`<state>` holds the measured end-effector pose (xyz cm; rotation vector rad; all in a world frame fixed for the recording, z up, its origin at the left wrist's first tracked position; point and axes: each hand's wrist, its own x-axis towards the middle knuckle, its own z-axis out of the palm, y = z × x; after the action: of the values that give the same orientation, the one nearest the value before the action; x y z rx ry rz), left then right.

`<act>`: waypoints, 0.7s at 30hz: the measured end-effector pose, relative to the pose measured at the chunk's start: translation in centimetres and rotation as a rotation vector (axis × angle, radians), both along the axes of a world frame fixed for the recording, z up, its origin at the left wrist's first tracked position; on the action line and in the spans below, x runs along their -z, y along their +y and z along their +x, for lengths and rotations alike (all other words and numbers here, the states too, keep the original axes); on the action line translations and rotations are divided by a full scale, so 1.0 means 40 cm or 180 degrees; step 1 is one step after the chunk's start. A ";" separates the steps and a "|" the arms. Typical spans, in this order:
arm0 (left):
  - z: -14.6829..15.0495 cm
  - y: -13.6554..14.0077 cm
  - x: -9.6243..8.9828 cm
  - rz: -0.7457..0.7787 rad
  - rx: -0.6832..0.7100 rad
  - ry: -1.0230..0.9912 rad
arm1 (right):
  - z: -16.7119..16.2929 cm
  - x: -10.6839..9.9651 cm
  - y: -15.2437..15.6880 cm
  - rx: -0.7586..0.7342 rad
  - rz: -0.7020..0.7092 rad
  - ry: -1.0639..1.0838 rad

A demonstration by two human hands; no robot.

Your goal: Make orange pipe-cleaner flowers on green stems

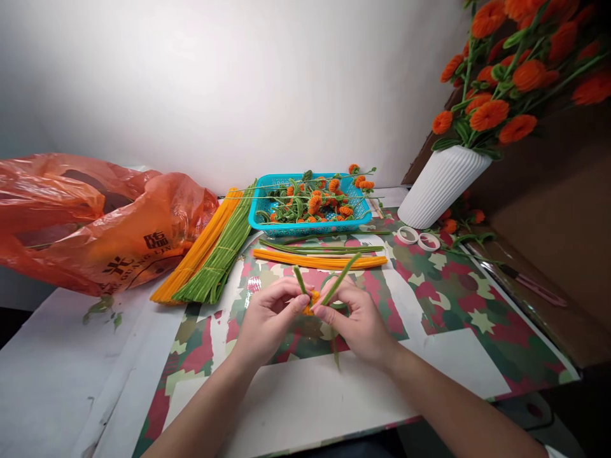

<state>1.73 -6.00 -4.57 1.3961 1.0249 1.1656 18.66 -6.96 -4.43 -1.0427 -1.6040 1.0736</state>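
My left hand and my right hand meet over the near middle of the table. Between their fingertips is a small orange pipe-cleaner flower, partly covered by the fingers. My left thumb and fingers pinch it from the left. A green pipe cleaner slants up from my right fingertips, and a shorter green end rises beside my left thumb. Below the hands hangs a thin green strand, blurred. Just beyond lie loose orange pipe cleaners and green pipe cleaners in rows.
A blue basket of orange flowers stands at the back. Left of it lie orange and green bundles, beside an orange plastic bag. At right are a white vase of flowers, two tape rolls and a pink-handled tool.
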 end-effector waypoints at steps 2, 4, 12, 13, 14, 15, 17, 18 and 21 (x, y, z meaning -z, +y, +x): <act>0.000 0.000 -0.003 0.0148 0.0098 0.0149 | 0.007 -0.008 0.002 -0.0158 0.0099 -0.0398; 0.002 0.000 -0.004 0.0265 0.0124 0.0245 | 0.009 -0.013 0.002 -0.0158 0.0217 -0.0606; 0.012 -0.008 0.000 0.0160 -0.0274 0.0096 | -0.024 0.008 -0.023 0.0815 0.1140 -0.0124; 0.014 -0.010 0.000 0.0158 -0.0230 0.0091 | -0.027 0.010 -0.025 0.0893 0.1192 -0.0069; 0.017 -0.012 0.001 0.0155 -0.0198 0.0080 | -0.030 0.011 -0.028 0.0922 0.1287 -0.0033; 0.018 -0.014 0.002 0.0148 -0.0194 0.0058 | -0.031 0.011 -0.029 0.0908 0.1432 -0.0032; 0.021 -0.018 0.003 0.0132 -0.0220 0.0011 | -0.029 0.010 -0.031 0.0827 0.1771 -0.0152; 0.021 -0.019 0.004 0.0115 -0.0228 -0.0007 | -0.027 0.010 -0.031 0.0785 0.1905 -0.0269; 0.018 -0.023 0.006 0.0076 -0.0173 -0.0056 | -0.019 0.011 -0.028 0.0802 0.2042 -0.0662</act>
<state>2.44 -6.92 -4.81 1.3818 1.0453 1.2315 17.90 -8.08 -4.87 -0.8938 -1.7532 0.2466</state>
